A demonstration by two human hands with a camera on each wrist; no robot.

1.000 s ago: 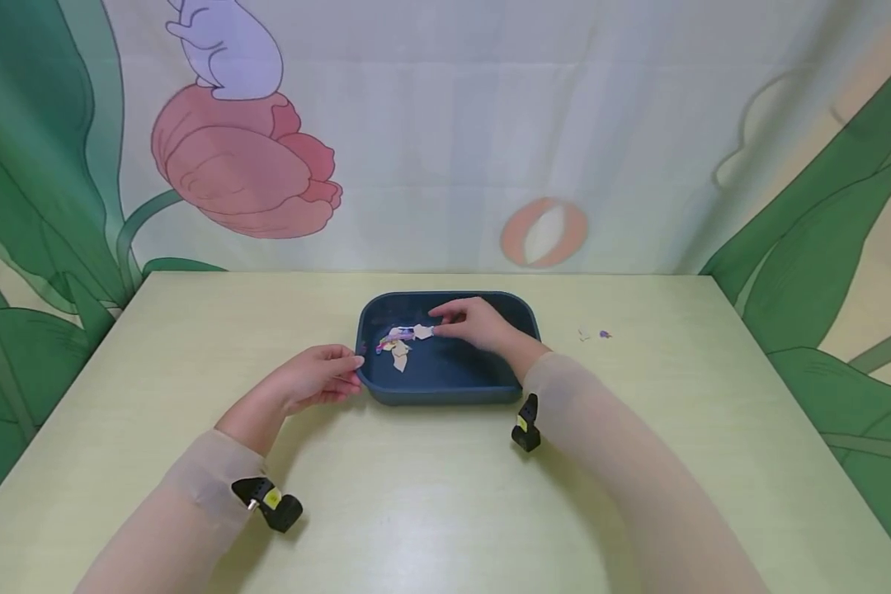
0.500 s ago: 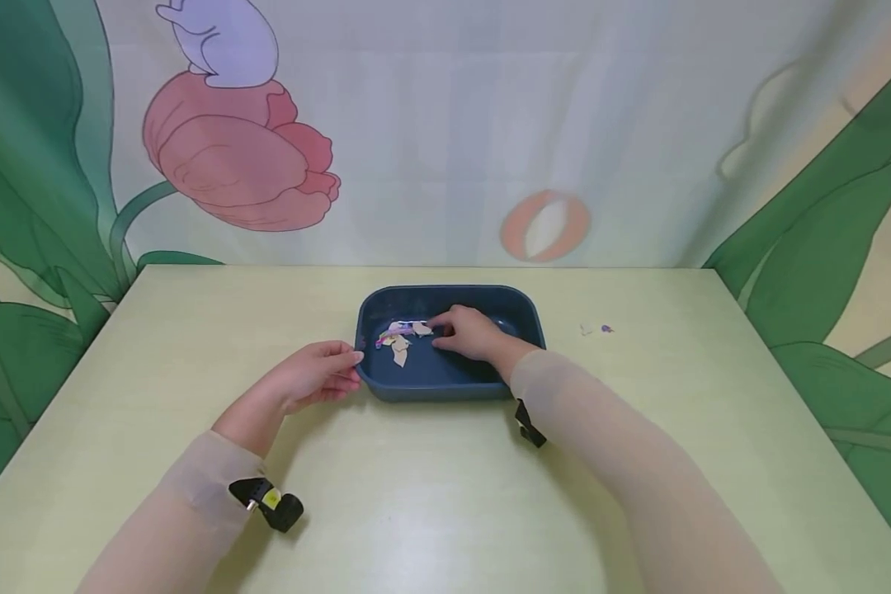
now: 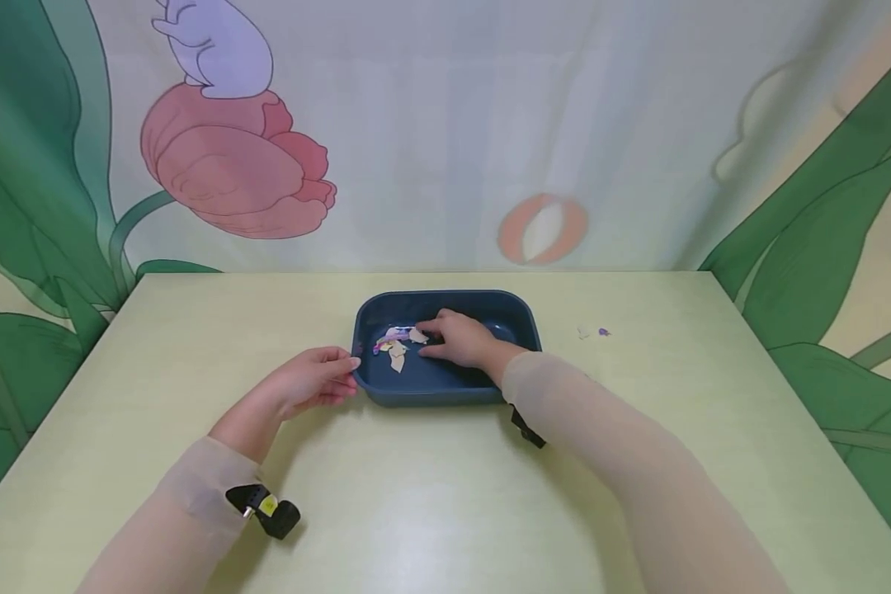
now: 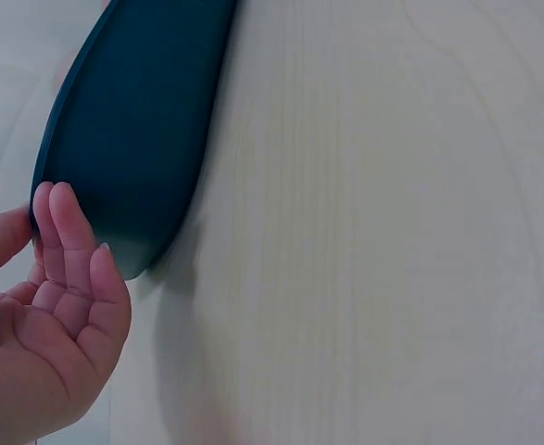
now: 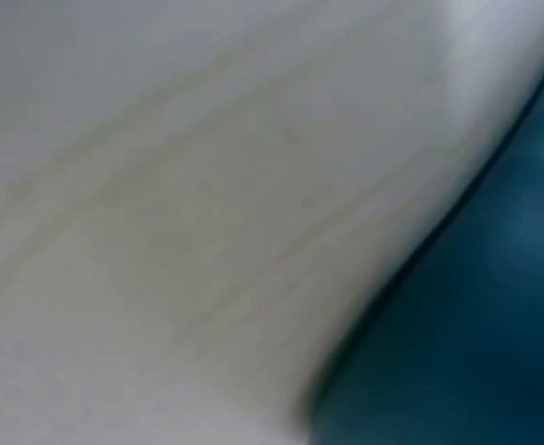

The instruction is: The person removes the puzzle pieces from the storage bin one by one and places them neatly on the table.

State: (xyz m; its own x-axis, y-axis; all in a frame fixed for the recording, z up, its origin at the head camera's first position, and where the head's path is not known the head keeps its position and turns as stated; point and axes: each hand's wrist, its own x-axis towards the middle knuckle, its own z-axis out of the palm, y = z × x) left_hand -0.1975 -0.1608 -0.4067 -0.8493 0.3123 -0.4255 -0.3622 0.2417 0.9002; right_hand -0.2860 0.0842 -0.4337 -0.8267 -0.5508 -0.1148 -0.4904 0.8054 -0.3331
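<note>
A dark blue rectangular tray (image 3: 445, 398) with rounded corners sits on the table. My left hand (image 3: 318, 381) pinches its left rim, the thumb over the edge and the fingers against the outer wall, as the left wrist view shows with the hand (image 4: 58, 315) beside the tray (image 4: 142, 120). Inside the tray's left half lies a small heap of paper-like scraps (image 3: 398, 356), pale and purple. My right hand (image 3: 464, 340) reaches into the tray, its index finger at a whitish scrap (image 3: 418, 336) and its thumb apart. The right wrist view shows only table and tray (image 5: 466, 334), blurred.
Two tiny scraps lie on the table right of the tray, one whitish (image 3: 582, 333) and one purple (image 3: 604, 332). The pale wooden table (image 3: 416, 495) ends at a printed curtain (image 3: 416, 165) behind. A small black camera is strapped at each wrist.
My right hand has lowered into the tray and moved left, toward the scraps. The whitish scrap has shifted slightly left. My left hand keeps its place on the rim.
</note>
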